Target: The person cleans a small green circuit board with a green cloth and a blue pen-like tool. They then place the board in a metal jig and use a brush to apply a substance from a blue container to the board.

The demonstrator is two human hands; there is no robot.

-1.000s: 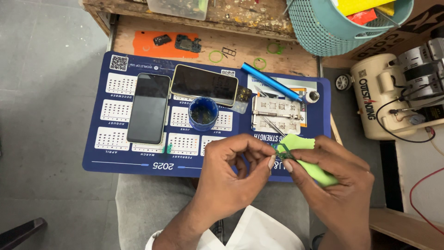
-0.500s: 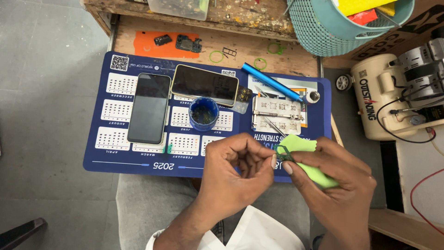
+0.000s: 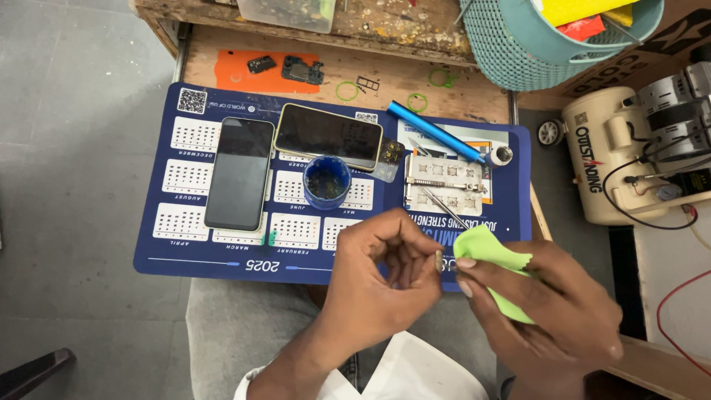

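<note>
**benchlurker:** Grey concrete floor, scuffed wooden bench (image 3: 474,96), blue calendar work mat (image 3: 222,252) on it. What's being held?

**fixit_fan:** Bright green cleaning cloth (image 3: 492,255), clamped in the right hand (image 3: 548,311). It lies just right of the left hand (image 3: 385,274), whose fingertips (image 3: 437,261) are pinched together, touching its edge.

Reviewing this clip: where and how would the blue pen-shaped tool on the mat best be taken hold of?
Probably at mid-barrel, from above. The blue pen-shaped tool lies flat and slanted on the blue mat, its lower right tip by a small silver cap. The barrel is long, narrow and bare on both sides, so a pinch across its width, well clear of the metal fixture below it, looks easiest.
</note>
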